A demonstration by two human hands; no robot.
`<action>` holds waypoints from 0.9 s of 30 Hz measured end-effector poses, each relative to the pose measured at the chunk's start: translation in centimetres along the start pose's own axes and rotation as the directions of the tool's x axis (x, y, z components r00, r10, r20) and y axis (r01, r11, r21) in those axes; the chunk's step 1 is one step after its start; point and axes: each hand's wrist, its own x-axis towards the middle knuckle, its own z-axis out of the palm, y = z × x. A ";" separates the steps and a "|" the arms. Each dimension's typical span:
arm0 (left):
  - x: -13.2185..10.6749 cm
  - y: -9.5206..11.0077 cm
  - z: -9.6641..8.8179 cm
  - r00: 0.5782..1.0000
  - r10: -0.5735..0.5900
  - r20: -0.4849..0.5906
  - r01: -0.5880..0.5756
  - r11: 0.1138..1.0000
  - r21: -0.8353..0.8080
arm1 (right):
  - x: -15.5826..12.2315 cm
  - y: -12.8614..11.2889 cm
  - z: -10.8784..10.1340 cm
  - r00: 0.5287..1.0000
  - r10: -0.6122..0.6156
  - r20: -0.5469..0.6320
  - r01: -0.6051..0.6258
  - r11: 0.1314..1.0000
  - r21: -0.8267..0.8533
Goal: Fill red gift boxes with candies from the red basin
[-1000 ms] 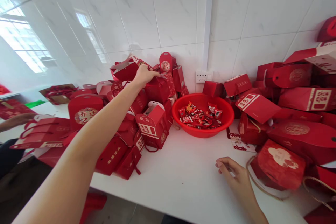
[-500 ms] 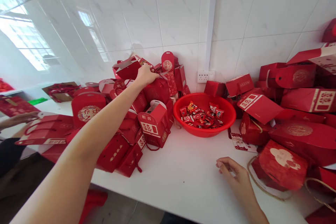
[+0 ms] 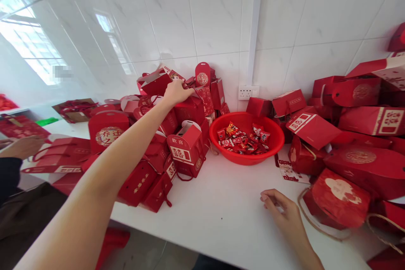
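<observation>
My left hand (image 3: pixel 177 92) reaches across to the back of the left-hand pile and lies over the top of a red gift box (image 3: pixel 190 109). Its thumb is stretched out to the right, apart from the fingers, whose tips are partly hidden behind the hand. Close in front stands an upright red gift box (image 3: pixel 185 149) with a gold and white panel and a cord handle. My right hand (image 3: pixel 281 207) rests low over the white table (image 3: pixel 218 202), loosely curled and empty, with a gap between thumb and fingers.
A red plastic basin (image 3: pixel 247 159) holds small wrapped snacks (image 3: pixel 242 140). More red boxes (image 3: pixel 351 156) are heaped on the right, some with twine handles. A wall socket (image 3: pixel 248 92) sits behind. At far left a co-worker's hand (image 3: pixel 27 147) is by the boxes.
My left thumb has spread away from the box and its fingers have loosened. My right hand has stayed in place. The co-worker's hand at far left has shifted.
</observation>
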 end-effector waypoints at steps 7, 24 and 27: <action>-2.7 1.6 -0.8 0.995 -0.025 0.095 0.001 0.970 0.242 | -0.2 -1.0 0.3 0.998 0.004 -0.055 -0.002 1.000 0.027; -3.1 1.7 -0.1 0.947 0.070 0.313 -0.183 0.919 0.349 | -0.4 -0.9 0.2 0.999 -0.004 -0.045 0.004 1.000 0.002; -3.0 1.7 0.0 0.957 0.074 0.279 -0.171 0.925 0.338 | -0.4 -0.6 0.2 1.000 -0.008 -0.007 0.008 1.000 -0.012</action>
